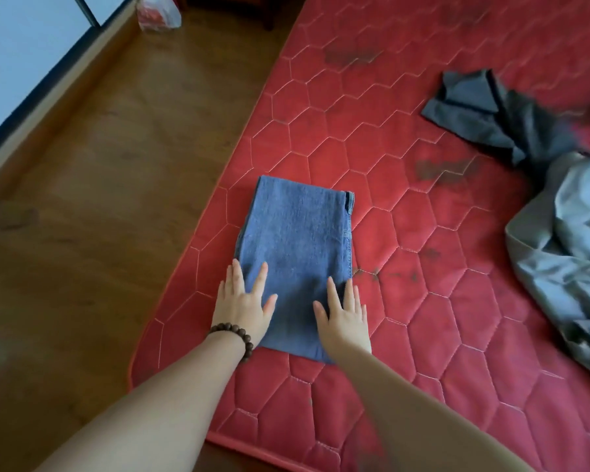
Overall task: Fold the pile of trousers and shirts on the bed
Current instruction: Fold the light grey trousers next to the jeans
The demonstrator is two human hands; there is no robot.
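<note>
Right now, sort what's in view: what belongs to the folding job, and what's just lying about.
Job:
- folded jeans, left hand and right hand flat on them
- dark grey garment
- light grey garment
- red mattress

Lying about:
- plastic bag on the floor
- bead bracelet

Bare red quilted mattress is lying open beyond and right of the folded blue denim trousers. A crumpled dark grey garment and a rumpled pale grey satin garment are crowding the right side. The brown wooden floor is running along the left.
</note>
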